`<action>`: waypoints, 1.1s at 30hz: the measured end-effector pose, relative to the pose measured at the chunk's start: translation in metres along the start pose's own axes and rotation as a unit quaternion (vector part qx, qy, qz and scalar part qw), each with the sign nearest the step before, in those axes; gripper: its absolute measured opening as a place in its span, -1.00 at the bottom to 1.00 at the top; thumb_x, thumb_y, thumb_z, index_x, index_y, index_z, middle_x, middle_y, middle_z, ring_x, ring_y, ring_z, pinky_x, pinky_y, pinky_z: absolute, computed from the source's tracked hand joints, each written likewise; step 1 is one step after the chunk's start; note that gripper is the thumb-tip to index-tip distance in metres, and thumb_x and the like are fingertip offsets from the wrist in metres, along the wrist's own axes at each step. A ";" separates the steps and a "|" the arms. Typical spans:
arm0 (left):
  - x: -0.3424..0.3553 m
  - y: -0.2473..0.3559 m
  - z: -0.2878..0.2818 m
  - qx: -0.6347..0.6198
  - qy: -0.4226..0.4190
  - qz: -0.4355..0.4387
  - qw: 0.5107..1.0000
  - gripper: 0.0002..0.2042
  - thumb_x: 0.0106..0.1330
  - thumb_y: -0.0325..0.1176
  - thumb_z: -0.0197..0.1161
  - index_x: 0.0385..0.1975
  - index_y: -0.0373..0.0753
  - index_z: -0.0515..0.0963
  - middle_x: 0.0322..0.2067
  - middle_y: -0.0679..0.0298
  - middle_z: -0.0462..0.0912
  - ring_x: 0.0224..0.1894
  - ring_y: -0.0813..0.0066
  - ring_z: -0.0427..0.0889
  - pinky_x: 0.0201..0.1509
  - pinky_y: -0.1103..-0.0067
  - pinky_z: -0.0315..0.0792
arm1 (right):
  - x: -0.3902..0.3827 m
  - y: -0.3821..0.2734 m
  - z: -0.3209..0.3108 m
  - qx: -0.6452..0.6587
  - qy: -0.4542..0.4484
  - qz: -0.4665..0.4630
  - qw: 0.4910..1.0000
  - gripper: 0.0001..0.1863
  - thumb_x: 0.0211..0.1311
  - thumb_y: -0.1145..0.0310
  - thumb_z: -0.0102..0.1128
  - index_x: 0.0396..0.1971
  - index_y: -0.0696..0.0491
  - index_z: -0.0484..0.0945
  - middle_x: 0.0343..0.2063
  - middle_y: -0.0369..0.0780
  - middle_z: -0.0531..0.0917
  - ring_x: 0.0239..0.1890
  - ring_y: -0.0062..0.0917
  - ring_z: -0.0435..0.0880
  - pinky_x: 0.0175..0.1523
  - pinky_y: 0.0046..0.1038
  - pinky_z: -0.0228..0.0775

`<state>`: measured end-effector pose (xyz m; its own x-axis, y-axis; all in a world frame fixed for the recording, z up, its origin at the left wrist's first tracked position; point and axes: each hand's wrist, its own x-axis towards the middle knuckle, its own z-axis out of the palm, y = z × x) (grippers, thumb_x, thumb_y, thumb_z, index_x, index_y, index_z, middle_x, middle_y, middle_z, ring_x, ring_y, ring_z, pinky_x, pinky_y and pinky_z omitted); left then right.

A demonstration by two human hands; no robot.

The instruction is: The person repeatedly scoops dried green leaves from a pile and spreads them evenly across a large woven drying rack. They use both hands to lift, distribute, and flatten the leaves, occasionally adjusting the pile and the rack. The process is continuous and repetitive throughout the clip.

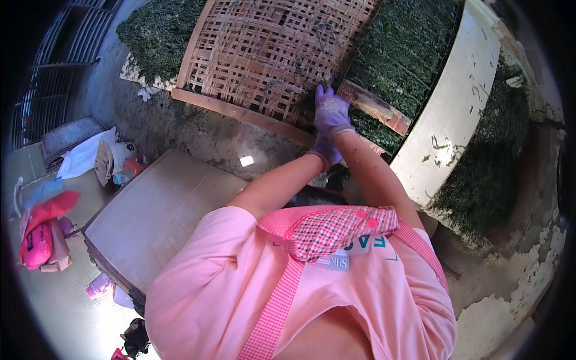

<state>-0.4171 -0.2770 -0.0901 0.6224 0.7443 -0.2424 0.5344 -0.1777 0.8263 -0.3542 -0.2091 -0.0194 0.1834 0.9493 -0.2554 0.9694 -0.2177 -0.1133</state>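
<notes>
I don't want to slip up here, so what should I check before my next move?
1. Right hand gloved: ok, in purple.
2. Left hand gloved: ok, in purple.
3. Left hand's grip: cannot tell, its fingers are hidden.
4. Right hand at the woven rack: ok, by its lower right corner.
5. Right hand clear of the wooden bar: cannot tell, they meet in this view.
6. Pale board free of scraps: not ok, green scraps lie on it.
</notes>
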 end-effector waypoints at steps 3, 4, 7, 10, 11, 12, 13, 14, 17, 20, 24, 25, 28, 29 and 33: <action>0.001 0.030 -0.024 -0.023 -0.029 -0.047 0.998 -0.56 0.48 -0.21 -0.28 0.34 -0.10 0.10 0.30 0.20 0.23 0.34 0.33 0.19 0.39 0.35 0.07 | -0.009 0.016 -0.006 0.141 0.059 -0.034 0.988 -0.57 0.08 0.36 0.16 0.02 -0.08 0.48 -0.12 -0.12 0.58 -0.14 -0.12 0.62 -0.09 -0.20 0.48; 0.002 0.029 -0.019 0.088 -0.013 -0.021 0.996 -0.56 0.44 -0.21 -0.23 0.30 -0.10 0.17 0.28 0.19 0.26 0.33 0.27 0.21 0.35 0.30 0.10 | -0.024 0.029 -0.015 0.178 0.094 -0.066 0.977 -0.64 0.10 0.35 0.16 -0.03 -0.09 0.54 -0.14 -0.12 0.59 -0.15 -0.13 0.62 -0.09 -0.23 0.48; 0.013 0.017 0.005 0.414 0.032 0.048 0.909 -0.53 0.25 -0.27 -0.05 0.19 -0.15 0.38 0.22 0.10 0.36 0.29 -0.03 0.26 0.18 0.12 0.20 | -0.070 0.083 -0.012 0.283 0.191 0.103 0.934 -0.67 0.00 0.40 0.19 -0.15 -0.09 0.62 -0.23 -0.12 0.63 -0.18 -0.13 0.63 -0.09 -0.26 0.48; 0.028 0.043 0.000 0.434 -0.151 -0.067 0.886 -0.53 0.39 -0.28 -0.18 0.31 -0.09 0.25 0.37 0.14 0.15 0.41 0.04 0.07 0.32 0.05 0.08 | -0.106 0.135 0.007 0.266 0.146 0.197 0.932 -0.56 -0.12 0.43 0.22 -0.10 -0.07 0.62 -0.25 -0.14 0.66 -0.17 -0.18 0.65 -0.09 -0.25 0.48; 0.030 0.041 0.006 0.444 -0.113 -0.076 0.886 -0.56 0.39 -0.27 -0.17 0.27 -0.07 0.32 0.35 0.13 0.20 0.40 0.05 0.11 0.31 0.07 0.12 | -0.106 0.120 -0.011 0.305 0.158 0.187 0.920 -0.54 -0.16 0.44 0.26 -0.11 -0.04 0.61 -0.23 -0.12 0.67 -0.16 -0.20 0.65 -0.07 -0.27 0.49; 0.030 0.042 0.009 0.456 -0.095 -0.056 0.883 -0.55 0.34 -0.27 -0.12 0.24 -0.10 0.35 0.30 0.11 0.26 0.35 0.04 0.17 0.27 0.09 0.15 | -0.102 0.105 -0.014 0.363 0.160 0.180 0.900 -0.55 -0.12 0.50 0.22 -0.09 -0.04 0.61 -0.22 -0.07 0.67 -0.15 -0.17 0.65 -0.05 -0.31 0.48; 0.027 0.044 0.010 0.467 -0.076 -0.037 0.880 -0.55 0.30 -0.26 -0.07 0.20 -0.14 0.38 0.25 0.08 0.33 0.31 0.03 0.23 0.23 0.11 0.18 | -0.089 0.094 -0.013 0.416 0.118 0.131 0.892 -0.58 -0.06 0.50 0.20 -0.09 -0.02 0.61 -0.22 -0.09 0.68 -0.16 -0.22 0.66 -0.05 -0.35 0.48; 0.025 0.047 0.010 0.477 -0.060 -0.014 0.876 -0.54 0.25 -0.26 -0.02 0.17 -0.18 0.41 0.19 0.05 0.39 0.27 0.02 0.29 0.19 0.14 0.21 | -0.073 0.092 -0.012 0.465 0.077 0.085 0.878 -0.61 0.00 0.51 0.19 -0.09 0.00 0.61 -0.21 -0.11 0.69 -0.18 -0.28 0.67 -0.04 -0.39 0.47; 0.011 0.088 -0.043 0.323 -0.028 0.101 0.940 -0.58 0.19 -0.23 0.09 0.10 -0.06 0.50 0.20 0.15 0.41 0.25 0.11 0.33 0.26 0.22 0.18 | -0.048 0.143 0.050 0.740 0.004 0.072 0.669 -0.74 0.18 0.38 0.22 -0.13 0.12 0.62 -0.21 -0.23 0.71 -0.20 -0.56 0.65 -0.04 -0.47 0.46; 0.021 0.030 -0.069 0.352 0.109 0.261 0.892 -0.58 0.15 -0.23 0.12 0.07 0.02 0.51 0.20 0.22 0.42 0.27 0.21 0.30 0.36 0.21 0.08 | -0.062 0.124 0.017 0.607 0.189 0.137 0.759 -0.72 0.13 0.37 0.29 -0.14 0.10 0.63 -0.21 -0.23 0.72 -0.22 -0.55 0.66 -0.07 -0.46 0.47; 0.031 -0.030 -0.075 0.404 0.051 0.316 0.857 -0.55 0.11 -0.29 0.15 0.08 -0.04 0.51 0.20 0.23 0.42 0.30 0.20 0.27 0.38 0.21 0.09 | -0.065 0.126 -0.037 0.153 0.322 0.026 0.934 -0.62 -0.02 0.39 0.31 -0.10 -0.04 0.60 -0.09 -0.18 0.63 -0.03 -0.24 0.57 0.00 -0.28 0.45; 0.031 -0.030 -0.076 0.342 0.052 0.320 0.882 -0.56 0.12 -0.30 0.16 0.08 -0.07 0.50 0.19 0.21 0.43 0.29 0.17 0.28 0.38 0.22 0.10 | -0.057 0.138 -0.024 0.128 0.217 0.003 0.968 -0.55 -0.10 0.41 0.27 -0.07 -0.04 0.57 -0.05 -0.21 0.59 0.04 -0.22 0.51 0.03 -0.23 0.41; 0.036 -0.002 -0.094 0.201 0.145 0.270 0.930 -0.60 0.18 -0.33 0.18 0.07 -0.16 0.50 0.16 0.15 0.45 0.26 0.10 0.31 0.36 0.23 0.13 | -0.061 0.144 -0.026 0.137 0.249 0.003 0.959 -0.54 -0.13 0.47 0.21 -0.09 -0.11 0.58 -0.13 -0.21 0.59 -0.04 -0.21 0.52 0.03 -0.20 0.34; 0.033 0.008 -0.093 0.174 0.228 0.223 0.932 -0.61 0.20 -0.34 0.18 0.06 -0.19 0.49 0.15 0.13 0.45 0.26 0.07 0.32 0.36 0.24 0.14 | -0.071 0.146 -0.017 0.130 0.270 -0.014 0.954 -0.57 -0.09 0.44 0.21 -0.10 -0.12 0.57 -0.13 -0.24 0.59 -0.04 -0.24 0.51 -0.01 -0.18 0.32; 0.056 0.073 -0.051 0.090 0.307 0.227 0.920 -0.60 0.23 -0.33 0.20 0.09 -0.21 0.45 0.14 0.08 0.43 0.26 0.04 0.29 0.36 0.20 0.09 | -0.100 0.127 0.022 0.137 0.214 0.011 0.967 -0.54 -0.20 0.42 0.29 -0.14 -0.09 0.56 -0.18 -0.24 0.58 -0.04 -0.28 0.51 -0.05 -0.21 0.34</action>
<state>-0.3724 -0.2148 -0.0174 0.3941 0.7800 0.4861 0.4194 -0.6232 0.6601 -0.2533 -0.3370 -0.0296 0.3116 0.9378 0.1528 0.8955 -0.2361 -0.3772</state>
